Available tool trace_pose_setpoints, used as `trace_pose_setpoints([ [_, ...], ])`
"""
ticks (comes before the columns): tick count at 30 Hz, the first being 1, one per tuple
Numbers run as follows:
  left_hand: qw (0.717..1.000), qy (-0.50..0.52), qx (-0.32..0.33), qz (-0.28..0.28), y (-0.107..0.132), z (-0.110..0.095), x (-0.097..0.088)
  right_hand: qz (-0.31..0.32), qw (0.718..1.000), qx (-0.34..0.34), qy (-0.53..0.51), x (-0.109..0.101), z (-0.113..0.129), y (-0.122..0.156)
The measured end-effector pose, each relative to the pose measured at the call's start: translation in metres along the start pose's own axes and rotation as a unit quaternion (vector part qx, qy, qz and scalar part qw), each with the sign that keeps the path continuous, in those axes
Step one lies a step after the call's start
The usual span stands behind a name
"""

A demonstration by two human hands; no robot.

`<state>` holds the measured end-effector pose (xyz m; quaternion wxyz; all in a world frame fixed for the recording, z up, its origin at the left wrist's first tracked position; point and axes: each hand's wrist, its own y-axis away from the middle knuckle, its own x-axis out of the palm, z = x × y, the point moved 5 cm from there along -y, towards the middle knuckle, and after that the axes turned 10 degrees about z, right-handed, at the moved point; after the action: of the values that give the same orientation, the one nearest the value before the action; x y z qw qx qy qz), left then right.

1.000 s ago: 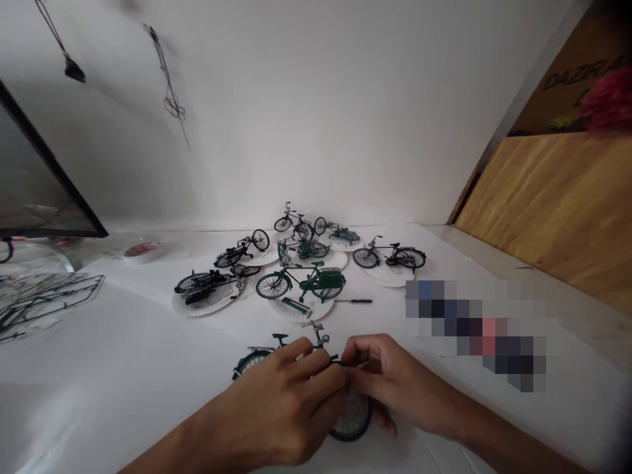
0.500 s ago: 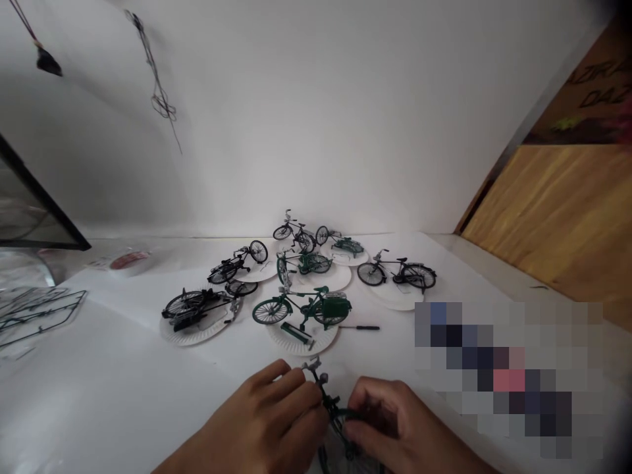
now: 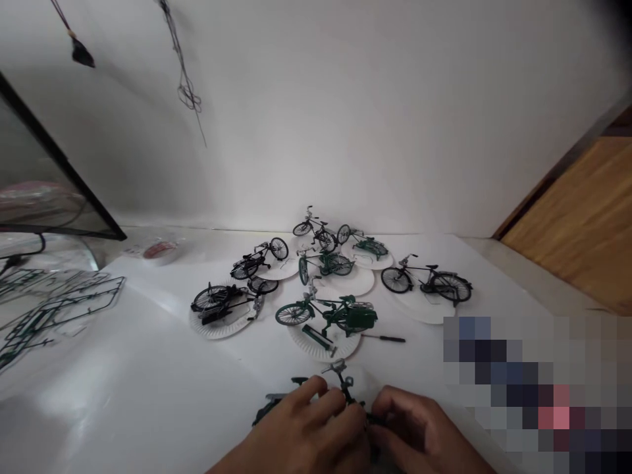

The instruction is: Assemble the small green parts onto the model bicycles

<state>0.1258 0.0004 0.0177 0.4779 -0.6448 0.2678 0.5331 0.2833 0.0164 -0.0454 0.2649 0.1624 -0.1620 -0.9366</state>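
At the bottom centre, a dark green model bicycle is held between my two hands. Its grey handlebar and lamp stick up, and the saddle end points left. My left hand is closed round the frame near the front fork and covers much of it. Thumb and fingers of my right hand pinch the dark front part, close to the front wheel. The wheel is largely hidden by the hands. Just beyond stands a green model bicycle with a box at its rear, on a paper plate; a green pump-like part lies there.
Several more model bicycles, such as a black one, sit on paper plates farther back. A thin screwdriver-like tool lies to the right. Green plastic sprues lie at left, under a black-edged screen. A blurred patch covers the lower right.
The view has shifted, so the scene sits farther right. The held bicycle's rear and saddle now show left of my left hand, and my hands are closer together at its front.
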Motion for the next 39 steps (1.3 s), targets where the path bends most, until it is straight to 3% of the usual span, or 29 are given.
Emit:
trace_pose_setpoints([
  [5,1.0,0.007,0.012,0.01,-0.001,-0.003,0.004,0.034,0.999,-0.009,0.002,0.002,-0.004,-0.005],
  [18,0.999,-0.008,0.025,0.033,-0.001,-0.011,0.001,0.012,1.0,-0.012,-0.023,-0.001,-0.007,0.001],
  [24,0.997,-0.018,0.032,0.067,-0.004,-0.019,-0.001,0.032,0.998,0.035,-0.05,0.001,-0.015,0.004],
  [30,0.998,-0.007,0.034,0.059,-0.007,-0.017,-0.004,0.037,0.994,0.047,-0.095,0.001,-0.011,0.004],
  [39,0.996,0.052,0.033,0.06,-0.001,-0.01,0.002,0.044,0.996,0.026,-0.073,0.004,-0.005,0.001],
])
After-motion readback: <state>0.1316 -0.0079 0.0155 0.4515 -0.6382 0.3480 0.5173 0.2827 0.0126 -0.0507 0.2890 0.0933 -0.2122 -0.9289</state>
